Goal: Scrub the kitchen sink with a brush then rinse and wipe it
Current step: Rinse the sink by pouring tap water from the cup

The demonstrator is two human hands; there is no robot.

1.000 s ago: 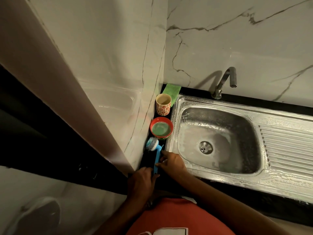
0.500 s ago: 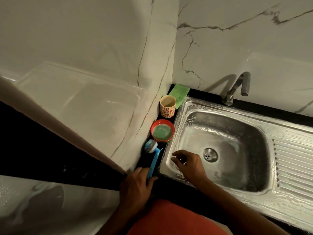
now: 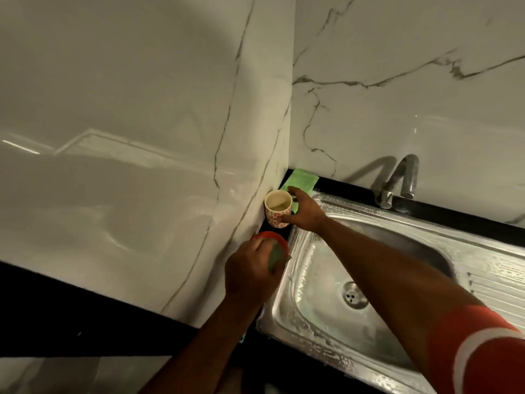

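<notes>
Two hands reach over the black desk (image 3: 355, 185) left of the soapy stainless steel sink (image 3: 326, 308): right hand (image 3: 305, 213) grips a white red-flowered cup (image 3: 277, 210), left hand (image 3: 250, 273) curls round a red bowl (image 3: 270, 237).

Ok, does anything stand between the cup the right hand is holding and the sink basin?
Nothing visible does. The cup, gripped by the right hand, is right beside the left rim of the sink. The red bowl under the left hand lies nearer the camera, off that path.
</notes>
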